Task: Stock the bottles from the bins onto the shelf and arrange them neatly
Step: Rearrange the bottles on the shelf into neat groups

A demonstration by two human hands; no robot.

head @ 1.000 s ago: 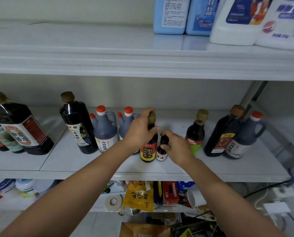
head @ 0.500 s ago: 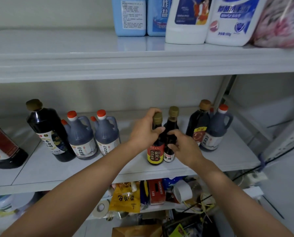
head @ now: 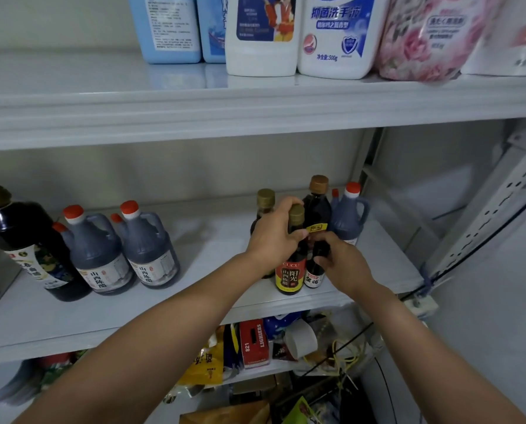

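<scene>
My left hand grips a dark vinegar bottle with a gold cap and a red and yellow label, standing on the middle shelf. My right hand holds a small dark soy sauce bottle right beside it. Just behind stand a gold-capped bottle, a brown-capped dark bottle and a red-capped grey jug. Farther left on the shelf are two red-capped grey jugs and a big dark bottle.
The upper shelf carries blue and white detergent bottles and a pink pouch. The lower shelf holds a red box, a yellow packet and a tape roll. A perforated metal upright stands at the right.
Both hands have slid the two bottles to the right along the shelf, up against the group at the right end. The view has turned right.
</scene>
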